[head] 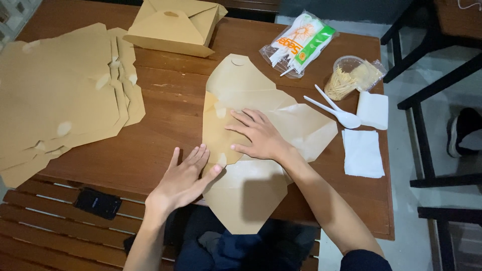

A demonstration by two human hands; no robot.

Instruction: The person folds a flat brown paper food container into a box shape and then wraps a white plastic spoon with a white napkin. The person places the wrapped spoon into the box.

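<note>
We're looking at one flat kraft-paper box blank (pixel 251 145), unfolded, lying on the wooden table (pixel 165 100) with its tabbed end pointing away from us. Its near flap is overhanging the table edge. Our right hand (pixel 261 135) is pressing flat on the centre panel; our left hand (pixel 183 178) is pushing the left flap, fingertips touching its edge.

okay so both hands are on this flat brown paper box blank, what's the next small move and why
Probably fold the left flap further over: the left hand is already lifting that edge of the flat box blank, while the right hand presses its middle panel down.
</note>
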